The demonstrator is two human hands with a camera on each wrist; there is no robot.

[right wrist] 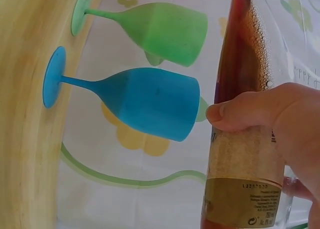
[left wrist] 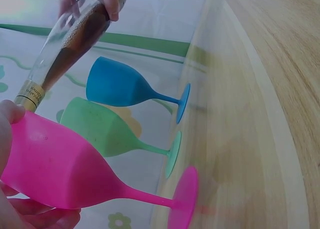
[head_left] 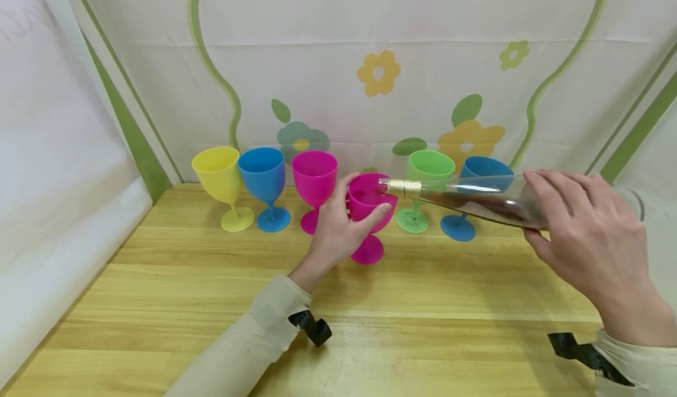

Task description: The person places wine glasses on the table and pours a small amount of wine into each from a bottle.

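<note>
A wooden table [head_left: 211, 291] before a flowered cloth. The left hand [head_left: 338, 229] grips a pink goblet [head_left: 370, 206]; the right hand [head_left: 592, 238] grips a tilted bottle [head_left: 465, 200], mouth at the goblet's rim. Pouring appears underway; next, steady tilting.

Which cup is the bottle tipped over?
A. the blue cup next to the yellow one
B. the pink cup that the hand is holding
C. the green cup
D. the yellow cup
B: the right hand tilts the bottle so its mouth sits at the rim of the pink cup, which the left hand grips.
</note>
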